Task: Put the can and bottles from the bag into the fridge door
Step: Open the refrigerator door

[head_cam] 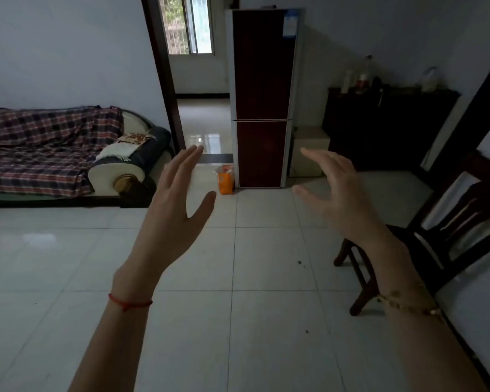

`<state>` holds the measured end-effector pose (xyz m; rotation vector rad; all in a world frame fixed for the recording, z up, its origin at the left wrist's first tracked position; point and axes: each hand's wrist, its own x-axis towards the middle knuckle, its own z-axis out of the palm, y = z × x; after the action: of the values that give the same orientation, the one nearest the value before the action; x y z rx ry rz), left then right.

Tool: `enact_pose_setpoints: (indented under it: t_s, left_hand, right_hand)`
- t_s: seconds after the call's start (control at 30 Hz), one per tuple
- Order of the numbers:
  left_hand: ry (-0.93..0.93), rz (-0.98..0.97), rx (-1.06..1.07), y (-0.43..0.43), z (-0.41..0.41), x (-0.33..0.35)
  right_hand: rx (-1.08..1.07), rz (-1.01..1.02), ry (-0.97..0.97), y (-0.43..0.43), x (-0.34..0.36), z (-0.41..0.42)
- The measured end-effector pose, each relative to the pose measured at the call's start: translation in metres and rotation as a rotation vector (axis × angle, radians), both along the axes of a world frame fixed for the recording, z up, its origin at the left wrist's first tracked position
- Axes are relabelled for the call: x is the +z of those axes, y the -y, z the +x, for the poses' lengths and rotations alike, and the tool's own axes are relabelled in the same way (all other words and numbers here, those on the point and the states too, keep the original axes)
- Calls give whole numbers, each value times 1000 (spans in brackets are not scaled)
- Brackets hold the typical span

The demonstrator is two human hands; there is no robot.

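Both hands are raised with nothing in them: the left hand [178,199] has its fingers straight and spread wide, and the right hand [334,193] has its fingers loosely extended. Beyond and between the fingertips, well apart from them, an orange bag [226,181] stands on the tiled floor [238,306], just beside the closed dark-red fridge [262,97].

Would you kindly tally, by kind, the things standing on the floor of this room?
fridge: 1
bag: 1
sofa: 1
chair: 1
dark cabinet: 1
beige box: 1
Total: 6
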<state>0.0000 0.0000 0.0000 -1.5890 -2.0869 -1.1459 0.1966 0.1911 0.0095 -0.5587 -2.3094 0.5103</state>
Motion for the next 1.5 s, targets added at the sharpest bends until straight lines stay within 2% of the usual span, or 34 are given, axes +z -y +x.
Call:
enact_pose_setpoints:
  t_s: [0.5,1.03,1.5]
  left_hand:
    - [56,-119,49,-108,-96,-34]
    - [107,-158,81,-321,-211,-52]
    - [150,-147,177,-429,-316,-65]
  right_hand:
    - [-60,-107,100,-101,-48,-79]
    - [-6,-156,139,-315,-58,-213]
    - [86,-186,198,-449,-76,-339]
